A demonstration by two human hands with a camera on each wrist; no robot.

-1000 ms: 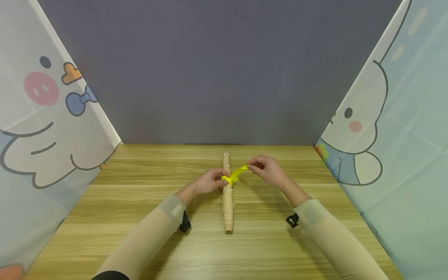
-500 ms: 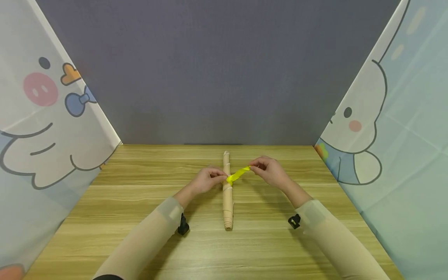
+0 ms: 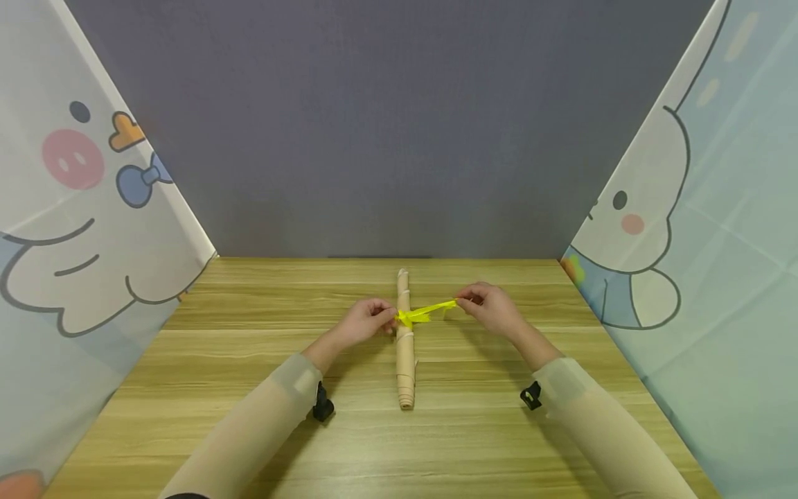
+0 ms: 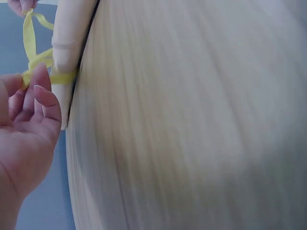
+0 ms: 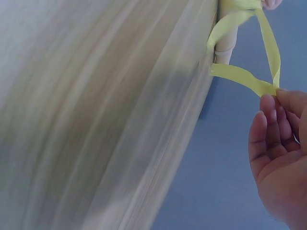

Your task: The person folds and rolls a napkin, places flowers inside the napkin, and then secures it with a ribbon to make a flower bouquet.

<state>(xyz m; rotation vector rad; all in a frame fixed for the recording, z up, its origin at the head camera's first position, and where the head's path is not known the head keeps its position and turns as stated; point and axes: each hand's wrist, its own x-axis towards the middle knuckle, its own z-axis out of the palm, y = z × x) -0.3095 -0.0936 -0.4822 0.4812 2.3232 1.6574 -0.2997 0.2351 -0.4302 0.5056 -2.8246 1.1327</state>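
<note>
A beige rolled-up sheet [image 3: 406, 367] lies lengthwise on the wooden table, with a yellow ribbon [image 3: 420, 316] tied round its middle. On the roll's left side, my left hand [image 3: 361, 322] pinches the ribbon close to the knot between thumb and fingertips. To the right of the roll, my right hand [image 3: 492, 310] pinches another part of the ribbon, drawn out straight from the knot. In the right wrist view the ribbon [image 5: 272, 50] runs down to the right hand's thumb and fingers, and a loose tail hangs off from there. Seen from the left wrist, the left hand [image 4: 31, 134] partly hides the knot.
The wooden table [image 3: 262, 291] reaches back to a grey panel [image 3: 386, 132]. Cartoon-printed cloth walls stand at the left [image 3: 37, 270] and right [image 3: 736, 208]. Black camera mounts [image 3: 323, 404] are worn at the wrists.
My right hand has moved a little to the right, drawing the ribbon longer and straighter. My left hand has shifted slightly left from atop the roll to its left side, pinching ribbon there.
</note>
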